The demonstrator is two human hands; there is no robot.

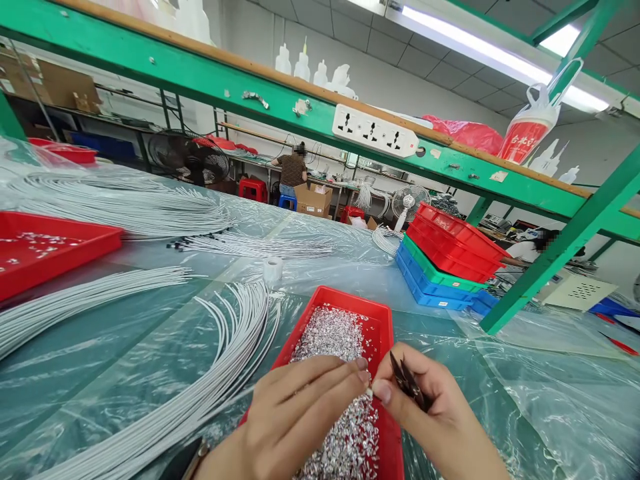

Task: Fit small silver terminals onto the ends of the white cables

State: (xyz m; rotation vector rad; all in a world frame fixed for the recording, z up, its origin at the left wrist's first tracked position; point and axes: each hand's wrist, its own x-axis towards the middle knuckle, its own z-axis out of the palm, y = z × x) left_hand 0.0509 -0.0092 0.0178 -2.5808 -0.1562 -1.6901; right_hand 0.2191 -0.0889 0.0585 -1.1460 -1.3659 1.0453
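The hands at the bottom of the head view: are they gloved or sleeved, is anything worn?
Both are bare: no gloves on the left hand or the right hand, and no rings show. No sleeve reaches either wrist in view. Fingernails are short and unpainted. Near the left wrist a dark band with a metal edge shows, possibly a watch; it is cut off by the frame.

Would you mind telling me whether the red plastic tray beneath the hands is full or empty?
Partly full: the red plastic tray holds a heap of small silvery metal pieces, with bare red floor showing alongside.

We see a bright scene lit by ceiling tube lights [480, 50]; glare streaks the plastic sheet [540, 373] on the table, edges bow from lens distortion, and the far background looks perhaps slightly soft.
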